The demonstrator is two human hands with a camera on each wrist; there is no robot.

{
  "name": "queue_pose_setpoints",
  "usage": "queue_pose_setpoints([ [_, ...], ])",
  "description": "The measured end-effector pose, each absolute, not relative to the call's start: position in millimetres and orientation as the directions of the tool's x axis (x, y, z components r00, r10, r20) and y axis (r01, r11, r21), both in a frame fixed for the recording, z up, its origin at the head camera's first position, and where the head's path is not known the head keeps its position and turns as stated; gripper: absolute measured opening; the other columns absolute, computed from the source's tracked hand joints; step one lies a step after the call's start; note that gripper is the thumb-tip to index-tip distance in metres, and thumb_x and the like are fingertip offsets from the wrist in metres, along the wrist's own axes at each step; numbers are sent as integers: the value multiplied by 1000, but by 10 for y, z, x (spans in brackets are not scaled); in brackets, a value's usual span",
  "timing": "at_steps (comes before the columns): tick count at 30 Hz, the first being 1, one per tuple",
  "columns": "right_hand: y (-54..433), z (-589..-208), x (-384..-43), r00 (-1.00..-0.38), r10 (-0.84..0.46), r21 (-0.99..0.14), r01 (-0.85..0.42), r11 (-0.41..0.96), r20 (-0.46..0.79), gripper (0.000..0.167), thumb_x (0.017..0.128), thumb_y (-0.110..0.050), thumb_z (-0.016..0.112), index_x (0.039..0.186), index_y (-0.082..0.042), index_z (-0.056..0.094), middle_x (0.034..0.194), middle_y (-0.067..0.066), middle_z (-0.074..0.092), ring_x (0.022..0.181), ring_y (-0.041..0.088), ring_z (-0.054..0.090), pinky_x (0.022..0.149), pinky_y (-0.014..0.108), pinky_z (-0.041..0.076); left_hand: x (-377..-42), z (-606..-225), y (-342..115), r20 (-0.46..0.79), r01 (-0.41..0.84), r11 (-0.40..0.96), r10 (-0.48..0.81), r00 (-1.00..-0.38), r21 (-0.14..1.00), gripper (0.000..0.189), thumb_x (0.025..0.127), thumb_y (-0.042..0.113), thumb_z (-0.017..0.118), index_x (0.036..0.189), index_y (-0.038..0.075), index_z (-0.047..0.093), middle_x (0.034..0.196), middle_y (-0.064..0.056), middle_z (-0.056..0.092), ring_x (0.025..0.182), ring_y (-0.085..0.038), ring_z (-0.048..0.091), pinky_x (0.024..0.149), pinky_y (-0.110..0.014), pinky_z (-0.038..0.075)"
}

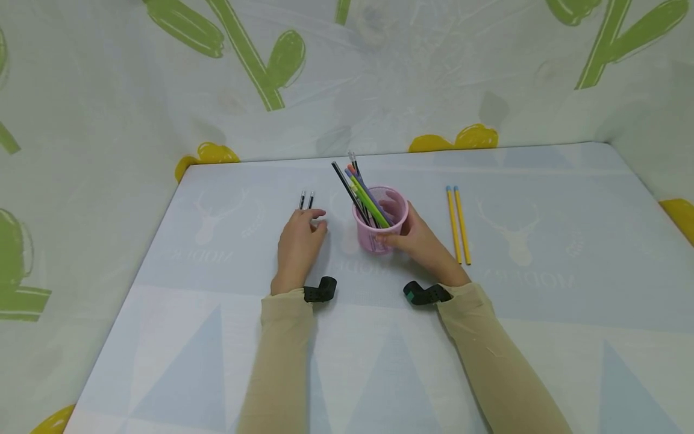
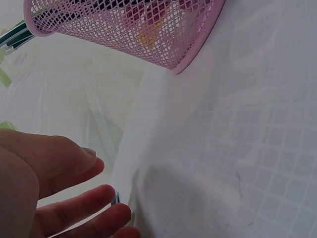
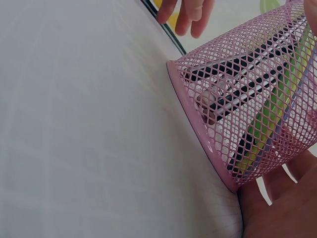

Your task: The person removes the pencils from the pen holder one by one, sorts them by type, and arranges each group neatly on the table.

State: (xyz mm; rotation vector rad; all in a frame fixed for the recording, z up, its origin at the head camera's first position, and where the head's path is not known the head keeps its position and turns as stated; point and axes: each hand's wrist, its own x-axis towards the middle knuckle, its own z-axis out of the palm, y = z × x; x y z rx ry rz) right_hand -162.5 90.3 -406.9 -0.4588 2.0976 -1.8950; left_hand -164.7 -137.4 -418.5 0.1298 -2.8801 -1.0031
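Note:
My right hand (image 1: 425,244) grips a pink mesh pen cup (image 1: 364,238) low on its side, thumb at the front. Green, purple and black pencils (image 1: 373,207) lean leftward inside it. In the right wrist view, the cup's base (image 3: 203,131) is close to the tabletop, with fingers behind the mesh. To the left, my left hand (image 1: 300,247) is just in front of two dark pencils (image 1: 311,199), whose lower parts it hides. Its fingers (image 2: 79,206) are loosely bent and spread from the thumb in the left wrist view, holding nothing visible.
Two yellow pencils (image 1: 459,226) with blue ends lie side by side to the right of the cup. A pale printed cloth (image 1: 358,361) covers the table. Behind it hangs a white sheet (image 1: 379,78) with green and yellow plant shapes. Each wrist carries a black camera mount (image 1: 321,290).

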Motion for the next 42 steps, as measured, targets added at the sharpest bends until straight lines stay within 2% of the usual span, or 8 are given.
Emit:
queue_pose_setpoints([
  [3,903,-4066,-1624,-912,-410,-994,-47,96,3,82,78,-9,67,141,-20,17,138,4,32,123,17,32,101,38,28,-1644,-4178,-1366,39,-45,786,-87,-995,616,28,88,28,50,111,16,61,108,-3,54,94,-20,51,77,-36,42],
  [7,903,-4067,-1627,-912,-410,-994,-50,99,5,82,77,-9,68,141,-19,17,137,4,32,123,18,32,101,38,28,-1645,-4174,-1358,37,-36,790,-75,-997,612,30,88,30,49,112,16,60,120,-2,52,113,-22,45,90,-39,37],
  [16,938,-4269,-1730,-918,-396,-994,-50,96,8,81,75,-18,72,138,-32,22,135,-5,35,121,12,34,99,37,31,-1652,-4179,-1351,47,-34,791,-79,-996,611,30,88,29,48,111,15,61,129,-5,47,119,-25,41,94,-41,35],
  [22,944,-4265,-1726,-917,-398,-994,-54,94,13,81,75,-17,72,138,-31,21,135,-5,35,122,12,33,100,37,30,-1654,-4184,-1335,45,-28,783,-72,-996,622,30,89,29,49,111,14,61,131,-5,45,121,-23,38,97,-39,32],
  [28,921,-4107,-1644,-912,-409,-995,-58,83,19,81,77,-11,68,140,-20,19,138,4,33,123,18,33,100,40,29,-1650,-4177,-1311,44,-10,743,-53,-998,669,32,89,31,49,116,17,57,124,-2,50,115,-20,45,94,-37,34],
  [36,913,-4072,-1621,-912,-410,-995,-45,94,2,81,77,-10,68,141,-20,18,138,3,32,124,16,32,101,37,29,-1656,-4171,-1278,57,29,600,-28,-998,799,34,89,34,50,120,21,54,118,6,54,101,-9,53,83,-31,44],
  [42,908,-4072,-1624,-916,-401,-993,-47,105,1,81,77,-12,69,140,-22,19,137,2,33,123,16,33,100,37,30,-1671,-4169,-1222,45,40,462,0,-999,886,31,91,30,49,119,19,55,112,5,57,96,-8,56,70,-25,49],
])
